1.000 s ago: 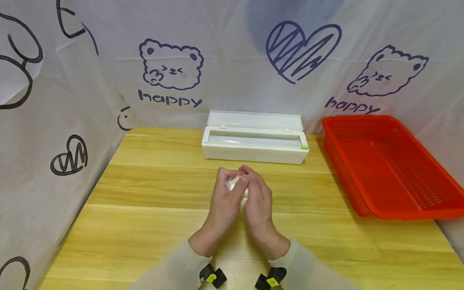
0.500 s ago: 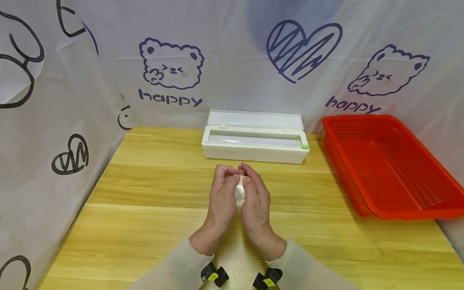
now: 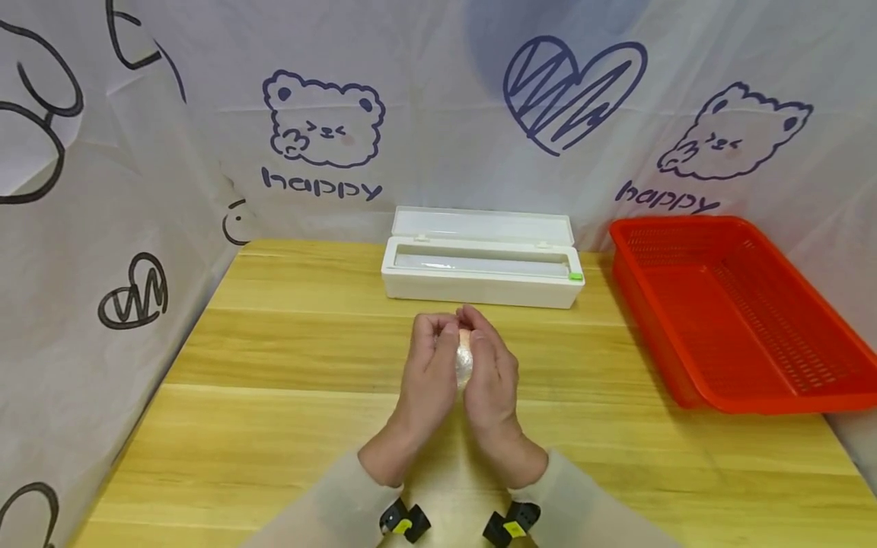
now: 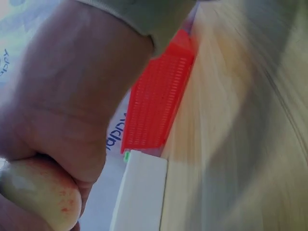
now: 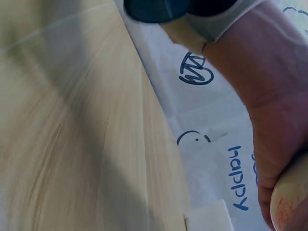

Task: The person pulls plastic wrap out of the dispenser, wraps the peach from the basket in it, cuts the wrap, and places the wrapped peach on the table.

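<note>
Between my cupped hands sits a pale yellow peach (image 3: 464,361) with red specks, its skin glossy under clear film. My left hand (image 3: 426,377) holds it from the left, the thumb lying along its top. From the right, my right hand (image 3: 492,380) wraps round the same fruit, and the fingertips of both hands meet at the far side. Most of the peach (image 4: 45,195) is hidden by palms and fingers; its red-flecked underside shows in the left wrist view. A part of the peach (image 5: 290,204) also appears at the right wrist view's edge.
Behind the hands stands a white cling film dispenser (image 3: 479,291), lid up, with a roll inside and a green cutter tab (image 3: 575,277) at its right end. A red plastic basket (image 3: 658,335) sits at the right of the wooden table (image 3: 260,426). Printed cloth hangs behind.
The hands shift slightly left and back right while turning the peach between them. More of its smooth film-covered side shows between the thumbs than a second ago.
</note>
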